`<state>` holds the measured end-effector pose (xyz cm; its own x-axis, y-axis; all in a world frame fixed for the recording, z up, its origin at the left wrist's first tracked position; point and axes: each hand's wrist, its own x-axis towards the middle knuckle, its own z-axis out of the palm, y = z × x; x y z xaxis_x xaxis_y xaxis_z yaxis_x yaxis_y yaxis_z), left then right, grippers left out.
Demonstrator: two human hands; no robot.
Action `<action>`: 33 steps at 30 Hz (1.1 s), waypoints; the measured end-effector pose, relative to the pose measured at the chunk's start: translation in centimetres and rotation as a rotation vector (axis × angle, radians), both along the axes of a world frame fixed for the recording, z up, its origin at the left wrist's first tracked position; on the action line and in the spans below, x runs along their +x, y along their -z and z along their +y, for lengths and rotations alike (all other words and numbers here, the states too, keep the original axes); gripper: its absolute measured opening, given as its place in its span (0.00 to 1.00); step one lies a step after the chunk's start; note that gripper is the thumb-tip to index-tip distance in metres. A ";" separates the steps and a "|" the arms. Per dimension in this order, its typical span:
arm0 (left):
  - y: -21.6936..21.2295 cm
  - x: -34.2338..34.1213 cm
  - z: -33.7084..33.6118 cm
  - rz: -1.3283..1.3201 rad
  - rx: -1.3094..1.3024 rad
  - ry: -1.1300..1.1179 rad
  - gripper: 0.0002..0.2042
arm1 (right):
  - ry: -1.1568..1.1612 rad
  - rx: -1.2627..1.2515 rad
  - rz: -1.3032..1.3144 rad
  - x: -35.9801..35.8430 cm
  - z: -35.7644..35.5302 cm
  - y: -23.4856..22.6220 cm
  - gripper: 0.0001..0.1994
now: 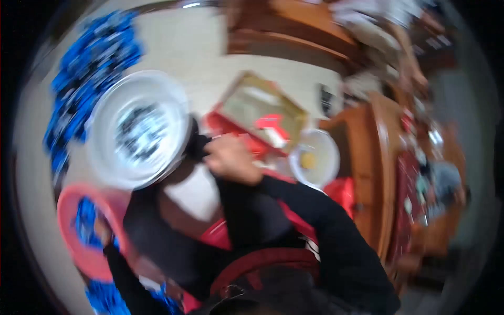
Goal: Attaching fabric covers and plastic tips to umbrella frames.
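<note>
My left hand [103, 230] reaches into a pink basin [67, 218] at the lower left, beside blue packets [86, 223]. Blur hides its fingers. Curled in front of my lap, my right hand [231, 157] is next to something black [197, 139]; what it grips, if anything, I cannot make out. A large white basin [100, 152] stands left of it, near my knees. Many small dark and shiny pieces [140, 132] lie in its bottom.
A heap of blue packets [94, 68] spreads over the floor at far left. Ahead are a yellowish box [239, 102] and a white bucket [328, 163] with something yellow inside. Wooden furniture [362, 157] lines the right. Another person [367, 31] sits at the upper right.
</note>
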<state>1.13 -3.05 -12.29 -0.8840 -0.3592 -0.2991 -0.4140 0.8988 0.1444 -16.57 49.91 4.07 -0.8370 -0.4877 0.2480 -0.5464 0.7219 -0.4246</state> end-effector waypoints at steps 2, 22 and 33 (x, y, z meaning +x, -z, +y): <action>-3.7 1.4 1.6 0.089 -0.302 -0.279 0.14 | -0.027 -0.063 -0.026 0.4 -1.0 -0.7 0.10; -47.2 3.2 10.4 1.467 0.785 -0.137 0.12 | -0.325 -0.161 -0.068 1.0 -5.0 -2.7 0.12; -39.3 9.8 21.8 1.427 1.144 0.302 0.12 | -0.367 -1.161 -1.624 4.0 -13.5 -1.0 0.18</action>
